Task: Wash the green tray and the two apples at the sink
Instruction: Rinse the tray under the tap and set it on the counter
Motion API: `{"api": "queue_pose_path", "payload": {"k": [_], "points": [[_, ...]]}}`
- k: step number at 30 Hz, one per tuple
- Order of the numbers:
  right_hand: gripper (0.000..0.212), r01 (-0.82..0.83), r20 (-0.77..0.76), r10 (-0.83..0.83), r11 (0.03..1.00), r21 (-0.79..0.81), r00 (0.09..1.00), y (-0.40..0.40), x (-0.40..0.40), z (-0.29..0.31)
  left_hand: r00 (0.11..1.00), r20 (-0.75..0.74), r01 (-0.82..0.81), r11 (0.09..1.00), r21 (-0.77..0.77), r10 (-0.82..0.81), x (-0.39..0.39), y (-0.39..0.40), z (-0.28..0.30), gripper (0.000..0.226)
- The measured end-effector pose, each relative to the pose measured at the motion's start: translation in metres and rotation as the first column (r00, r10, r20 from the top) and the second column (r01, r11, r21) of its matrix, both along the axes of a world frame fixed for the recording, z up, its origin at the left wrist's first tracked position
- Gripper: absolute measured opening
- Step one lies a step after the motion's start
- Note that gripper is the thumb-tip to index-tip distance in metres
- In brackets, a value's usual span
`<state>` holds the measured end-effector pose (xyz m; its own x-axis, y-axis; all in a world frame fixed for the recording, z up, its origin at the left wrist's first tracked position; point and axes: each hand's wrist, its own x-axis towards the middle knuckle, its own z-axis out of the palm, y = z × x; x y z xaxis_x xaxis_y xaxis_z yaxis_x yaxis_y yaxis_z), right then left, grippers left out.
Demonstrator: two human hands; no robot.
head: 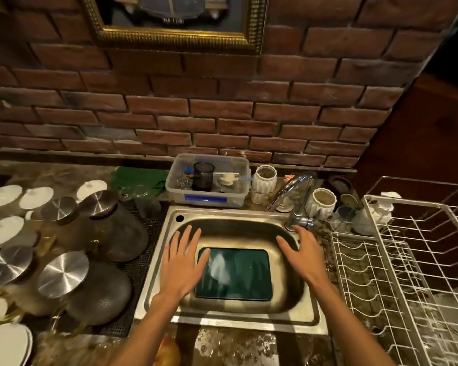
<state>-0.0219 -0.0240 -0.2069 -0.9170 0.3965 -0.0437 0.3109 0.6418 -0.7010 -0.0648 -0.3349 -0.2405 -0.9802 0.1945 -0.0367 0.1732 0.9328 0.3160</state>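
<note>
Sink [296, 317] — both hands [181, 268] spread, empty

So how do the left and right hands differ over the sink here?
The left hand hovers over the sink's left side, its fingers overlapping the green tray's corner; the right hand is by the right rim, clear of the tray. The right hand's fingertips are close to the tap; the left is far from it. Both are open, palms down, holding nothing.

The wet counter [236, 344] carries a steel sink [312, 317], lidded jars [117, 228] and a wire rack [397, 273].
</note>
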Motion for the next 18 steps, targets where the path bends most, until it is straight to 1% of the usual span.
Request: {"api": "queue_pose_path", "payload": {"k": [2,6,10,15,18], "points": [[0.066,0.010,0.043,-0.009,1.000,-0.020,0.999,0.014,-0.004,-0.011,0.999,0.041,-0.007,1.000,0.014,0.007,-0.005,-0.001,-0.018,0.084],[0.062,0.116,0.114,-0.107,0.991,-0.069,0.988,0.045,-0.017,-0.028,0.994,0.105,-0.012,1.000,0.022,0.010,-0.015,-0.002,-0.047,0.076],[0.058,0.258,0.121,-0.242,0.957,-0.136,0.963,0.074,-0.034,-0.035,0.989,0.145,0.026,1.000,-0.012,-0.024,-0.024,0.004,-0.067,0.070],[0.055,0.350,0.174,-0.317,0.912,-0.213,0.932,0.105,-0.063,-0.048,0.984,0.175,0.052,0.998,-0.045,-0.043,-0.028,0.011,-0.084,0.075],[0.054,0.384,0.202,-0.332,0.857,-0.343,0.921,0.116,-0.085,-0.058,0.981,0.189,0.050,0.999,-0.005,-0.048,-0.031,0.014,-0.093,0.073]]}}
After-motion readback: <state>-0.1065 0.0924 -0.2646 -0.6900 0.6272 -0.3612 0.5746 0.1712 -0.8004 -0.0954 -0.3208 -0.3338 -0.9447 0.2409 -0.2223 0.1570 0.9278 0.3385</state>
